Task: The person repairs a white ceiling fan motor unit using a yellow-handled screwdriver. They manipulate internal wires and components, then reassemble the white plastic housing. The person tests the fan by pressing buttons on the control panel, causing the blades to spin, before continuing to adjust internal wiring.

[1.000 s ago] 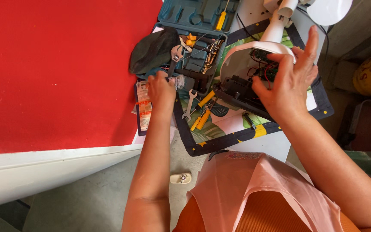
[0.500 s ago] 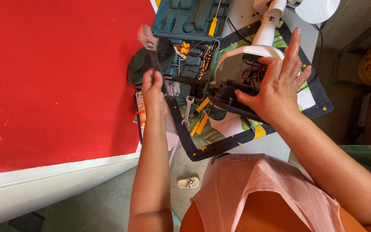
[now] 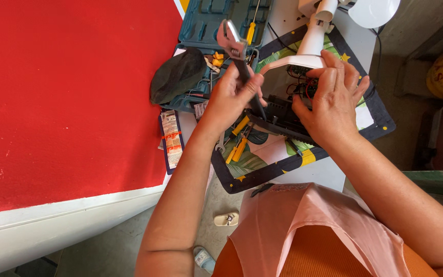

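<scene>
My left hand (image 3: pixel 232 95) grips the dark handle of an adjustable wrench (image 3: pixel 235 48), its metal jaw raised above the table. My right hand (image 3: pixel 331 97) rests on the open white base of a fan (image 3: pixel 288 66), fingers over its exposed red and black wiring (image 3: pixel 303 87). The black underside of the base (image 3: pixel 278 115) lies between my two hands. The fan's white stem (image 3: pixel 316 33) runs up and away from me.
A teal tool case (image 3: pixel 206 15) lies open at the top with a yellow-handled screwdriver (image 3: pixel 252 28). A dark cloth (image 3: pixel 178 74) sits beside it. Yellow-handled tools (image 3: pixel 238 143) lie on a leaf-patterned mat (image 3: pixel 262 159). A red surface (image 3: pixel 67 87) fills the left.
My left hand picked the wrench up from the table and brought it up and right toward the fan base. My right hand shifted slightly on the base.
</scene>
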